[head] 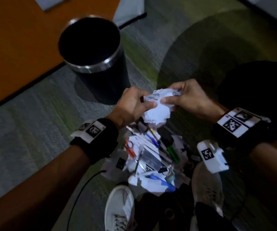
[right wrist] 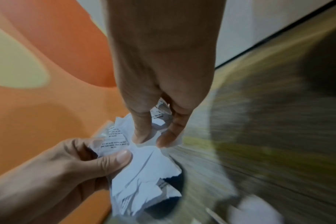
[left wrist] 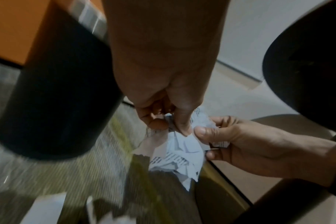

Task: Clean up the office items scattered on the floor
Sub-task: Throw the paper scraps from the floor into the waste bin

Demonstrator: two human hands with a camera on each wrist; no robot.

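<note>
A crumpled wad of white printed paper (head: 157,107) hangs between both hands above the floor. My left hand (head: 134,104) pinches its left side with thumb and fingers, and my right hand (head: 186,97) pinches its right side. The left wrist view shows the paper (left wrist: 180,147) under the left hand's fingertips (left wrist: 182,128), with the right hand (left wrist: 240,145) beside it. From the right wrist, the paper (right wrist: 144,166) sits below the right hand's fingertips (right wrist: 144,136). A pile of pens, markers and paper scraps (head: 152,155) lies on the carpet below the hands.
A black bin with a metal rim (head: 91,54) stands open on the carpet, up and left of the hands. An orange panel (head: 17,39) lies behind it. My white shoes (head: 119,209) flank the pile. A dark round chair base (head: 259,84) sits at right.
</note>
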